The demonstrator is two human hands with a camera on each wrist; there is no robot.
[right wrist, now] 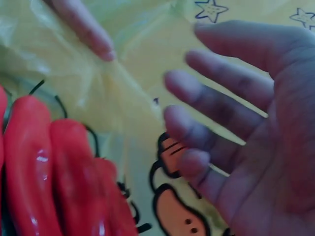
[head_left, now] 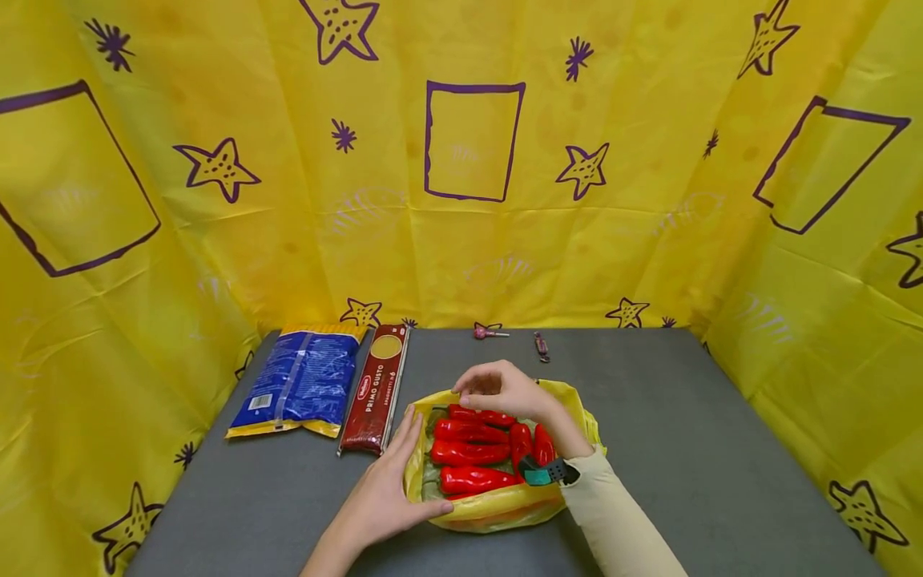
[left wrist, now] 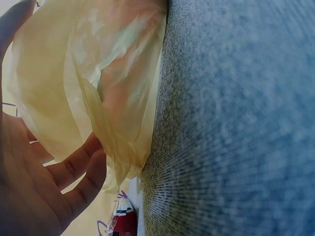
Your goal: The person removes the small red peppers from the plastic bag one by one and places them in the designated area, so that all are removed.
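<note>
A yellow plastic bag stands wide-mouthed on the grey table, with several glossy long red peppers inside. They also show close up as red peppers in the right wrist view. My left hand spreads along the bag's left side, fingers straight at the rim and thumb on the near edge. In the left wrist view its fingers touch the thin yellow plastic. Over the far part of the bag hovers my right hand, fingers loosely bent and holding nothing.
To the left lie a blue packet with yellow ends and a red spaghetti packet. A lollipop and a wrapped candy are near the back edge. Yellow patterned cloth encloses the table at back and sides.
</note>
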